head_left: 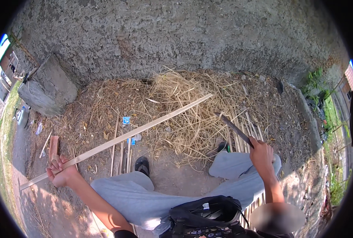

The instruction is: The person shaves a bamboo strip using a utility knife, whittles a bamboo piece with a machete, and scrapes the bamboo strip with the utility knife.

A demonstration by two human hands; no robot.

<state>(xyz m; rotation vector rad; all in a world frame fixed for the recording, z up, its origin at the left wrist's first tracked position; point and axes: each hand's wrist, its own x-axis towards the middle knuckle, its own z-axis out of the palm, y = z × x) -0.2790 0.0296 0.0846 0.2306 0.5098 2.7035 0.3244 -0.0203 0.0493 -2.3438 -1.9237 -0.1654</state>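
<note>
My left hand [61, 171] is closed around a long, pale, flat wooden strip [145, 127], near its lower left end. The strip slants up to the right, and its far end hangs over a heap of curled shavings [180, 115]. In my right hand [262, 154] is a knife with a long dark blade [236, 129], pointing up and to the left. The blade is apart from the held strip. Its handle is hidden by my fingers. Both arms reach out past my knees, in grey trousers.
Thin strips lie in bundles by my left foot [123, 158] and under my right leg [244, 129]. A rough wall [164, 39] stands ahead, with a concrete block [51, 87] at left. Blue packets [126, 120] and a reddish-brown wood piece [54, 146] lie on the ground.
</note>
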